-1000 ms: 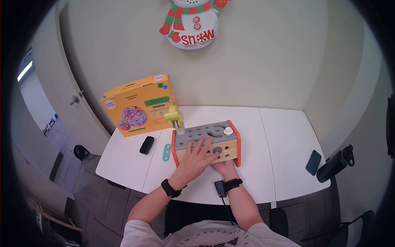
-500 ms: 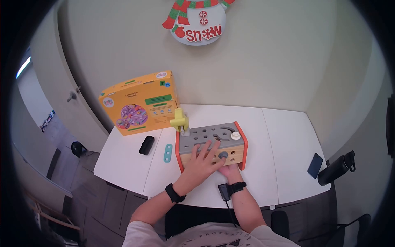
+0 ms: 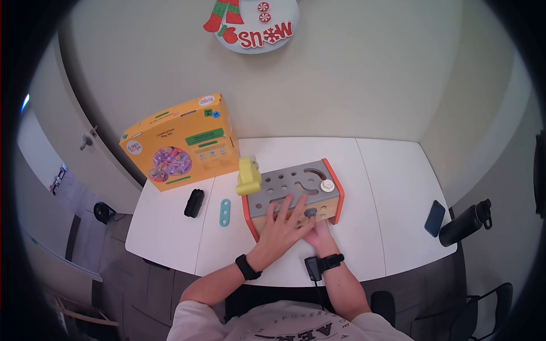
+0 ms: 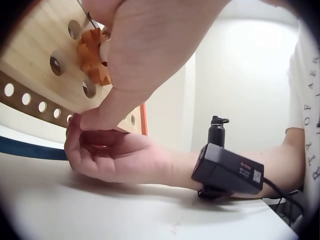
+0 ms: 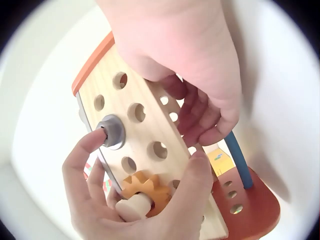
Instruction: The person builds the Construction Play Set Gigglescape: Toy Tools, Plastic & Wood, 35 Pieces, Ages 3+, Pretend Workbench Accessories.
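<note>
A wooden toy workbench (image 3: 290,190) with a grey slotted top and orange end panels is tilted in front of me. My left hand (image 3: 280,232) spans its front panel, with fingers over the top edge and thumb at the lower edge. One of its fingertips touches a grey bolt (image 5: 114,132) in the panel. Beside that hand's palm, an orange gear (image 5: 150,190) sits with a cream peg (image 5: 134,207) through it. My right hand (image 5: 197,95) reaches under the panel's lower edge with curled fingers; I cannot tell whether they hold anything.
A yellow toy piece (image 3: 248,177) stands at the workbench's left end, and a white knob (image 3: 327,186) sits on top. Leftward lie a teal strip with holes (image 3: 225,212) and a black case (image 3: 194,203). An orange carton (image 3: 182,145) stands behind. A phone (image 3: 434,218) and black bottle (image 3: 463,223) are right.
The workbench has tipped toward me, showing more grey top and less front panel; the yellow piece leans forward with it. Both hands keep their places on it. The head view has shifted.
</note>
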Tool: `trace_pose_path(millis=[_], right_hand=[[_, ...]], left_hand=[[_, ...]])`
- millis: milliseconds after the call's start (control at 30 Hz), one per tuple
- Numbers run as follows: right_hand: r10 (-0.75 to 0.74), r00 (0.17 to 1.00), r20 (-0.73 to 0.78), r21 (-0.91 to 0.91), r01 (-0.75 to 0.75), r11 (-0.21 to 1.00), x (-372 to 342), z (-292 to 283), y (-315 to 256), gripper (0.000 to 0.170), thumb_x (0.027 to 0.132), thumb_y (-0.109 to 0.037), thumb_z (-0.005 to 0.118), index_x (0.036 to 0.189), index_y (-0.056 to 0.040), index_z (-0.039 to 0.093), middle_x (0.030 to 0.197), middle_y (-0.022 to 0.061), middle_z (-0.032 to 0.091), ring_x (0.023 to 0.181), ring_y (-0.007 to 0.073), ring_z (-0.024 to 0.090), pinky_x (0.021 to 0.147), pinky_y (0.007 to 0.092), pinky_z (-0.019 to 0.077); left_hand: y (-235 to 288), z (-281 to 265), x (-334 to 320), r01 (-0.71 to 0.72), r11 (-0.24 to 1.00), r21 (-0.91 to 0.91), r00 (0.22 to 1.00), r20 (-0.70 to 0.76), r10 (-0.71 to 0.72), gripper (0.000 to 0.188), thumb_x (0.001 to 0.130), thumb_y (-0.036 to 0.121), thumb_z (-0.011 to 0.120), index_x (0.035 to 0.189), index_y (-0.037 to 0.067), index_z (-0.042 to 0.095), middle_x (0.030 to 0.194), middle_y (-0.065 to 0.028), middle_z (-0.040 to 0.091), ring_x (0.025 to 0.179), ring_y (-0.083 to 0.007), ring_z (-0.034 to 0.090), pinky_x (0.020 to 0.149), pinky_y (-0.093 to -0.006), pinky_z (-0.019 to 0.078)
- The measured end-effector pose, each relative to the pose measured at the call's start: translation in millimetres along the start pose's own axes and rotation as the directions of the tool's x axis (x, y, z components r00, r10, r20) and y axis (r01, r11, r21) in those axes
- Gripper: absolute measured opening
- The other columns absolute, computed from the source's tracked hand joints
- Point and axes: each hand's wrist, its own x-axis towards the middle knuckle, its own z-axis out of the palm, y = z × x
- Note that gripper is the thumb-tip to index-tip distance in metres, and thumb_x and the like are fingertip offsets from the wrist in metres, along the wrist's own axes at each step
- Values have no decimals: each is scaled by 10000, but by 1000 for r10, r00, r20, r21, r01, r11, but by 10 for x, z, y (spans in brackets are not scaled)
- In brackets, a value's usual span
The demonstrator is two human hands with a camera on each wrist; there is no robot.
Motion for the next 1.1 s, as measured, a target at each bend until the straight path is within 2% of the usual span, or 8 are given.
trace_pose_path(millis=[200, 400, 533, 633, 700, 767, 900, 1100], right_hand=[[-73, 997, -8, 160, 74, 984, -236, -105, 33, 436, 1114, -347, 459, 1472, -97, 464, 1442, 126, 561, 1319, 287, 563, 1133, 499, 467], [-182, 974, -135, 46, 189, 981, -609, -99, -52, 458, 1087, -450, 492, 1384, -103, 496, 1399, 137, 541, 1294, 304, 535, 1132, 492, 421], [-258, 951, -168, -143, 235, 961, -886, 106, -206, 538, 1040, -474, 564, 1427, -113, 465, 1429, 115, 501, 1327, 297, 464, 1166, 491, 336], [-360, 903, -234, -243, 305, 921, -967, 120, -220, 622, 1004, -450, 611, 1493, -124, 409, 1454, 90, 465, 1356, 280, 406, 1169, 489, 294], [-407, 883, -235, -270, 343, 900, -990, 145, -177, 681, 987, -416, 636, 1542, -138, 355, 1470, 71, 442, 1364, 269, 386, 1159, 485, 292], [-424, 882, -207, -274, 364, 890, -1023, 226, -136, 748, 975, -370, 657, 1592, -157, 291, 1486, 51, 420, 1363, 258, 382, 1145, 477, 309], [-344, 926, -156, -250, 300, 921, -1092, 541, 123, 683, 961, -331, 693, 1522, -141, 354, 1377, 30, 438, 1284, 249, 424, 1106, 439, 370], [-192, 981, -26, -368, 170, 914, -1138, 877, 361, 896, 969, -169, 659, 1674, -124, 108, 1416, 23, 412, 1290, 175, 432, 1113, 431, 392]], left_hand=[[95, 131, -73, 13, 999, 37, 999, -37, -12, 398, 923, 165, 620, 1317, 224, 623, 1631, -176, 396, 1460, -436, 389, 1099, -632, 319], [138, 78, -125, -1, 1000, -18, 998, -63, 0, 456, 915, 158, 609, 1368, 203, 607, 1656, -212, 341, 1467, -458, 366, 1130, -697, 292], [183, -440, -256, -11, 941, -338, 990, -134, -36, 333, 870, 125, 724, 1196, 76, 671, 1323, -211, 603, 1251, -393, 576, 1028, -512, 497], [-68, -879, -416, 373, 811, -450, 893, -64, -446, 218, 855, 149, 771, 1005, 22, 675, 991, -170, 674, 955, -327, 676, 817, -423, 570], [-478, -901, -526, 597, 754, -273, 784, -2, -621, 190, 876, 174, 761, 901, 15, 660, 849, -145, 682, 815, -314, 684, 693, -451, 557], [-928, -608, -733, 748, 652, -128, 664, 188, -724, 305, 876, 235, 777, 1037, 9, 649, 961, -197, 686, 963, -405, 685, 803, -468, 575], [-1258, 66, -1096, 774, 628, 82, 582, 299, -756, 501, 850, 279, 825, 1205, 4, 603, 1143, -259, 629, 1033, -450, 669, 821, -496, 596], [-1470, 665, -1407, 737, 668, 105, 625, 272, -732, 429, 820, 178, 803, 1186, 16, 650, 1043, -254, 653, 1023, -450, 667, 821, -485, 589]])
